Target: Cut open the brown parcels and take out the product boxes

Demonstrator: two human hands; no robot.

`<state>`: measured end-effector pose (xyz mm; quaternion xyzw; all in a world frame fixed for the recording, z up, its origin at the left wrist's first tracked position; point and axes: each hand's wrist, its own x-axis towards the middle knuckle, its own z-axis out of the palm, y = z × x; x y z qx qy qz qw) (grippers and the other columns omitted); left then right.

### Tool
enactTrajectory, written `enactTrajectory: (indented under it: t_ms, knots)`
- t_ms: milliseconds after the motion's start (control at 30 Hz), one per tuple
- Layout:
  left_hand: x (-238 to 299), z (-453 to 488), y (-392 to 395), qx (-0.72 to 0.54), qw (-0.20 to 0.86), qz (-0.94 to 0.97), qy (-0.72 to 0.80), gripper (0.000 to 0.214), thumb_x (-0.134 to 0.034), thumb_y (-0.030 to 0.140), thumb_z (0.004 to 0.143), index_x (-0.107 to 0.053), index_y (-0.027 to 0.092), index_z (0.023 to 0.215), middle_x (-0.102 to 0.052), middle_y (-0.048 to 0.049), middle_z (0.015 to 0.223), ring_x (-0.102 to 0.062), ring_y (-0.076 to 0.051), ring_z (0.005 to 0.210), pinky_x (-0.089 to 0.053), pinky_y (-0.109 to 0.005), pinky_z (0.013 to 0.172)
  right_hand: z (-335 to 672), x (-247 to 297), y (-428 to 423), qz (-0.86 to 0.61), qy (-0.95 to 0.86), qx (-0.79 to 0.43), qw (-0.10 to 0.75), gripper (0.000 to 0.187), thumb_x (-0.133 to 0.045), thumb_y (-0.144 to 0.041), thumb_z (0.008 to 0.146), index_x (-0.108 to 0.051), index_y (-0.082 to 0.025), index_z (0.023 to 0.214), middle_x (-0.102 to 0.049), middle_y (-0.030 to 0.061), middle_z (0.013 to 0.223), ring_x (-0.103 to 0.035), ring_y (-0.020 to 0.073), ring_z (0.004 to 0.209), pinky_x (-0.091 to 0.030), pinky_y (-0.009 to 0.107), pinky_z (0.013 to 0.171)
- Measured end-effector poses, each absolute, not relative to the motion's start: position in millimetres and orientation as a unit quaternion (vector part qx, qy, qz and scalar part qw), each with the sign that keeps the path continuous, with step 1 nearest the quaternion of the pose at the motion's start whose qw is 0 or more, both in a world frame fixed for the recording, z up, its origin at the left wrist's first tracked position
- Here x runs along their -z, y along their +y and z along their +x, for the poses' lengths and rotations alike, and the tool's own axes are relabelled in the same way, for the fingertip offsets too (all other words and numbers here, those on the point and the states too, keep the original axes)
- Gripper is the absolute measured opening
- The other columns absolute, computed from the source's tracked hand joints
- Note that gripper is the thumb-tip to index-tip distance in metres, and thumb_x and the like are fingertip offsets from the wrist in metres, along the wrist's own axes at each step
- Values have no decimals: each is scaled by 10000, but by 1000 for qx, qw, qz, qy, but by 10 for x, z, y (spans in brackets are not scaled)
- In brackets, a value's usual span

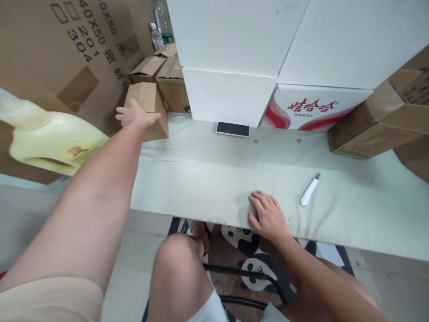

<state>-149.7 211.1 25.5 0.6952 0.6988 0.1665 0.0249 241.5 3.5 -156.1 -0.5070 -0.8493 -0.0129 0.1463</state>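
The person sits at a long table covered in pale green cloth [201, 179], one bare knee showing below its near edge. The left hand [136, 115] is stretched far out to the table's back-left corner and lies against a small brown cardboard box [153, 99]. Its fingers are loosely spread over the box's near upper edge, and I see no closed grip. That box stands on the cloth, just in front of a cluster of similar small brown cartons [169, 78] and beside a large printed cardboard sheet [67, 53].

The right hand [268, 217] rests flat, palm down, at the table's near edge, fingers together and slightly curled, holding nothing. A slim white pen-shaped tool [309, 191] lies on the cloth just to the right of it, apart from the fingers.

A black phone in a white case [233, 129] lies further back, touching the foot of the stacked plain white boxes [234, 49]. Next to them is a white carton with red lettering [311, 109]. A pale yellow plastic jug [50, 143] sits at the far left, off the table.
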Motion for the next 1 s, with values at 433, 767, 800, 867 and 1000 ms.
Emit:
enactTrajectory:
  t_ms: [433,767,800,867,1000]
  knots:
    - [92,-1112,664,-152,192,756,607,946,-839,437,610,-517,253,1480,-398,-126,1580,-424,-360,1454,-347,-512,1241,2553,1469,13,-515,-812,-93,258,359,-450,-334,964,-672,-176,1197,-686,136,1278,-609,278,1208,-452,438,1058]
    - [550,165,475,-357,371,667,538,471,-502,282,809,-638,227,1257,-452,-70,1609,-504,-319,1430,-530,-461,1080,3717,1372,183,-780,-569,-59,254,505,-526,-494,879,-724,-208,1246,-594,168,1129,-583,335,1080,-474,520,972]
    - [569,188,477,-371,397,644,538,490,-495,270,777,-626,226,1247,-462,-58,1605,-538,-313,1392,-544,-454,1052,3736,1368,193,-790,-571,-75,211,497,-519,-516,886,-726,-225,1232,-599,160,1120,-582,333,1072,-473,514,965]
    - [596,203,494,-394,447,594,541,496,-506,270,716,-614,224,1199,-513,-48,1557,-590,-303,1310,-564,-435,992,3728,1348,231,-801,-575,-82,145,446,-506,-535,898,-736,-219,1114,-620,150,1055,-582,323,1025,-474,486,926]
    - [658,213,547,-474,492,523,510,420,-600,272,621,-622,223,1038,-640,-49,1325,-635,-268,1128,-562,-362,852,3645,1235,360,-822,-536,-108,158,271,-546,-385,856,-664,-192,1004,-628,98,847,-551,241,784,-443,385,752]
